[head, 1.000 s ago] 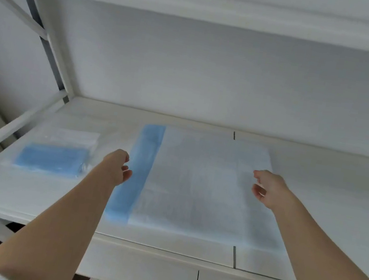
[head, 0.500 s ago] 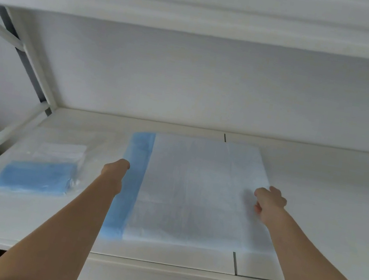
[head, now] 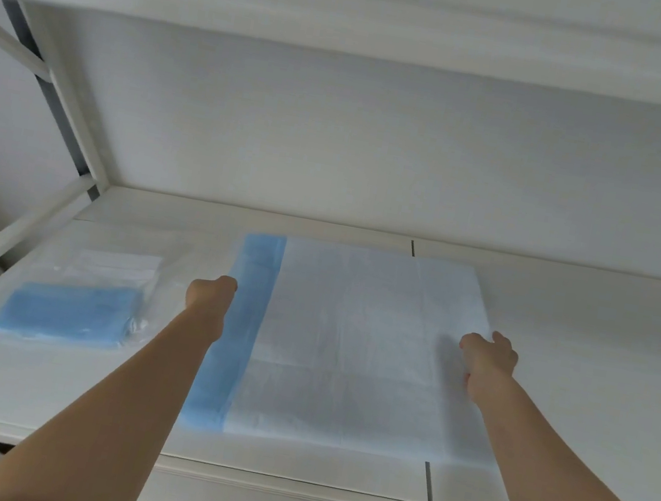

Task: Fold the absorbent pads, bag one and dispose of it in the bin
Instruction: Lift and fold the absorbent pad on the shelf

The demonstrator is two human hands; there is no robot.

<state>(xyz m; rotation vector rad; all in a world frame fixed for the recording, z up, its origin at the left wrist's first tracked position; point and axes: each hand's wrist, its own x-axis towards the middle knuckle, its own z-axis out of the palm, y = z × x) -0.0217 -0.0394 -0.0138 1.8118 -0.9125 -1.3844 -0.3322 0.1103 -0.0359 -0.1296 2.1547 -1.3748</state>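
The open pad (head: 361, 343) lies flat on the white shelf (head: 582, 380), stretched between the two hands. The left hand (head: 209, 295) is curled at the pad's blue border (head: 240, 322) and seems to pinch that edge, though the fingers are hidden from here. The right hand (head: 488, 357) sits on the opposite white edge with fingers bent, probably gripping it too; I cannot tell for sure.

To fold well, both edges should be lifted together, one side carried across to meet the other squarely, and the crease then pressed flat.

Beyond the left hand lies a clear bag (head: 72, 294) with a folded blue pad (head: 66, 313) inside, well clear of the fold. Nothing stands between the hands. No bin is in view.
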